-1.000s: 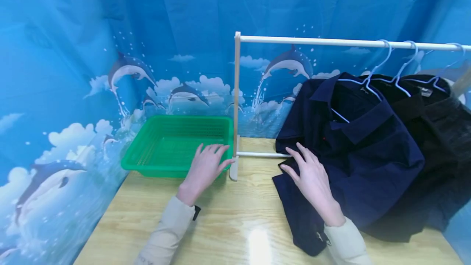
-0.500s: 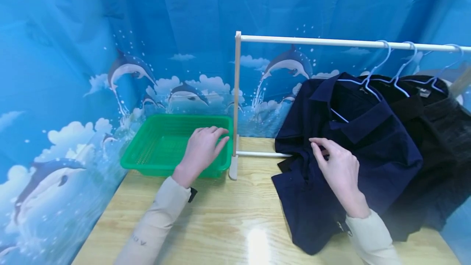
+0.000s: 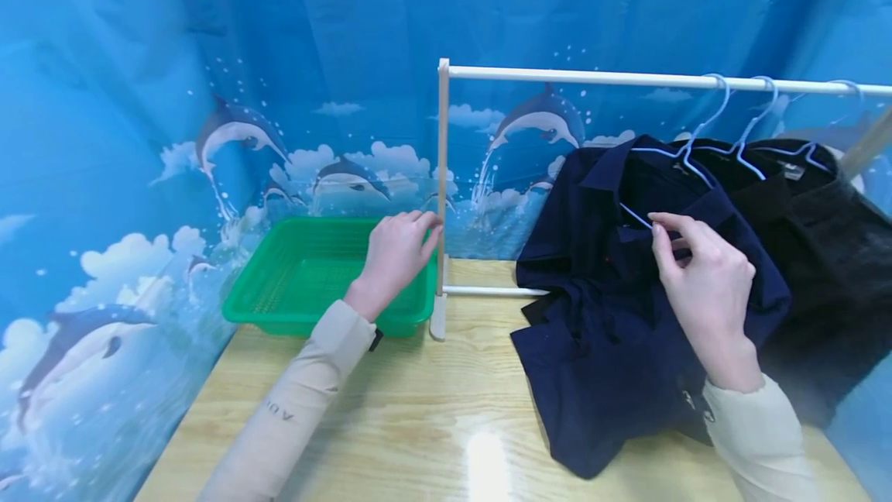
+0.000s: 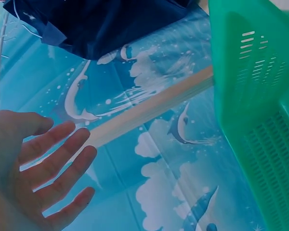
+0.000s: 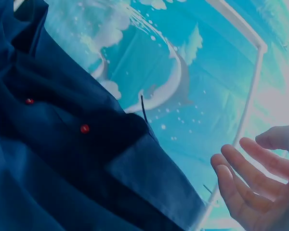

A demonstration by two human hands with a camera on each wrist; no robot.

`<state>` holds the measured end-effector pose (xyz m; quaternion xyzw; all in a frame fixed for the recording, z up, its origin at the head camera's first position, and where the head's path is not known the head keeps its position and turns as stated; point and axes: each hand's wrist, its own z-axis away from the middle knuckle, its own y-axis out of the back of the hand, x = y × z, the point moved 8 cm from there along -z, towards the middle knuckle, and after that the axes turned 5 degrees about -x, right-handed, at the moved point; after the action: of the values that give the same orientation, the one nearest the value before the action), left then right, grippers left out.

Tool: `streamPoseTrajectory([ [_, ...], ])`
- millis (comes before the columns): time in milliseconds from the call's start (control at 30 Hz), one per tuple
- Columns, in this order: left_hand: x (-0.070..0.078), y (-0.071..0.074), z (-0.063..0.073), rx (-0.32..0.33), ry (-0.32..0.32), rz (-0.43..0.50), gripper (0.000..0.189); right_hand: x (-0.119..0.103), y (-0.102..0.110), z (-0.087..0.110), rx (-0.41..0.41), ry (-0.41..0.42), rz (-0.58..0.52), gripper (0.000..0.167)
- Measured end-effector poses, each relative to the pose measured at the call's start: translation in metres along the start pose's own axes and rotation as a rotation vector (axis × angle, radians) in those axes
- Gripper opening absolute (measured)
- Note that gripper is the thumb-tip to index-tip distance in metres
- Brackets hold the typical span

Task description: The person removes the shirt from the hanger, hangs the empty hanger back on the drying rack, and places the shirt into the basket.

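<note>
My right hand [image 3: 707, 277] is raised in front of the navy shirt [image 3: 627, 362], its fingertips overlapping the collar near the blue hanger [image 3: 690, 152] in the head view. From the right wrist, the fingers [image 5: 253, 178] look loosely bent and hold nothing, just off the shirt's collar edge; two red buttons show on the cloth. My left hand [image 3: 395, 258] hovers over the right side of the green basket [image 3: 240, 312], beside the rack's wooden post [image 3: 443, 177]. In the left wrist view its fingers [image 4: 62, 168] are spread and hold nothing, and the post passes behind them.
Two black garments [image 3: 808, 254] hang behind the shirt on more blue hangers. The rack's white top rail [image 3: 578, 76] runs to the right, with a lower rail [image 3: 495, 291] near the wooden table [image 3: 390, 424]. A dolphin-print curtain [image 3: 334, 45] stands behind everything.
My right hand has moved up and to the right, from the shirt's lower left side to its collar. My left hand has risen a little from the basket's front rim, staying near the post.
</note>
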<state>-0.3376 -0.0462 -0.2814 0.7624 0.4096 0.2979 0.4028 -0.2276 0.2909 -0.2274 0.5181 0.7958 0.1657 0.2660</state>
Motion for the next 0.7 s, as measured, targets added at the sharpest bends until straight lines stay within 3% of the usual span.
streamPoseTrajectory([
  [400,-0.012,-0.002,-0.026,0.093,0.042,-0.056,0.021,0.023,0.031,-0.016,0.069,-0.090,0.042,0.029],
  [700,-0.020,-0.007,-0.042,0.086,0.102,-0.064,0.031,0.050,0.037,-0.029,0.108,-0.153,0.102,0.028],
])
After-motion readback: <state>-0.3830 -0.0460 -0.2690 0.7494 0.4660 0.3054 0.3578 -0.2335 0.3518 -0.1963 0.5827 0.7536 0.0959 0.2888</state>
